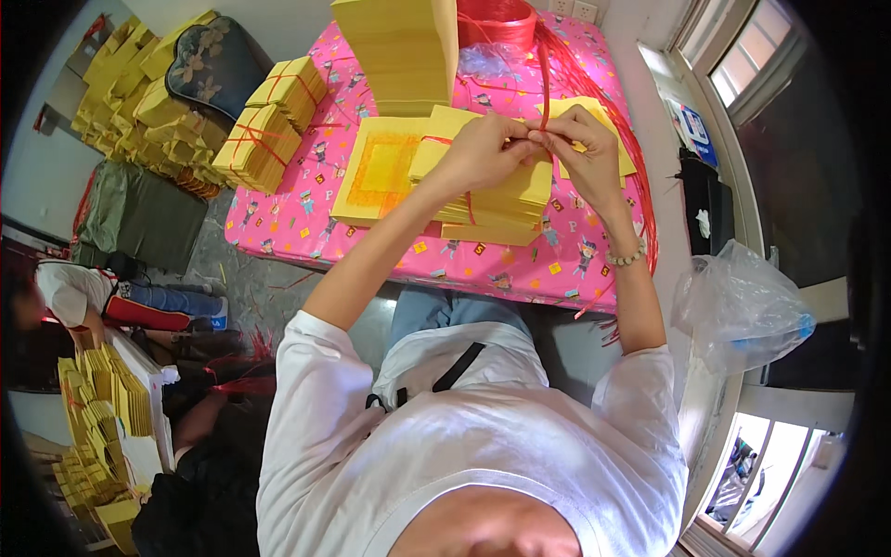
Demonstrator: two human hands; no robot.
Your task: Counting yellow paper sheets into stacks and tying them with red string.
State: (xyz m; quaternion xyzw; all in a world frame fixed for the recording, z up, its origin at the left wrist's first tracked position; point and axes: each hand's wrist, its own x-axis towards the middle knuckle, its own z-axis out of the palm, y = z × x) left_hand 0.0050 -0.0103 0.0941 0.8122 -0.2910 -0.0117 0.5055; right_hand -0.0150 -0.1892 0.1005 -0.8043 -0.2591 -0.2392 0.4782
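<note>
i see both hands meeting over the near middle of the pink tabletop, just above a stack of yellow paper. the left hand has its fingers curled shut and pinching a thin red string; the right hand pinches the same string from the other side, fingertips of the two hands touching. the string rises from that pinch toward the far edge, where a red spool of it sits beside a tall pile of yellow sheets. my reading is that the hands sit right on top of the stack so the string can be drawn tight around it, and the spool stands close behind so the line feeds straight down.

a flat yellow sheet with an orange square lies to the left of the stack, towards the middle of the tabletop. at the left edge stand tied bundles of the same paper, already crossed with red string, probably parked there out of the way. more loose red strands hang over the right edge.

the hands cover whatever knot or loop sits between the fingertips, so i cannot tell how the string is crossed there. the far edge of the tabletop is cut off by the tall pile. a clear plastic bag hangs off to the right, contents unclear. at lower left another person sits by more yellow piles, mostly lost in the dark rim.
</note>
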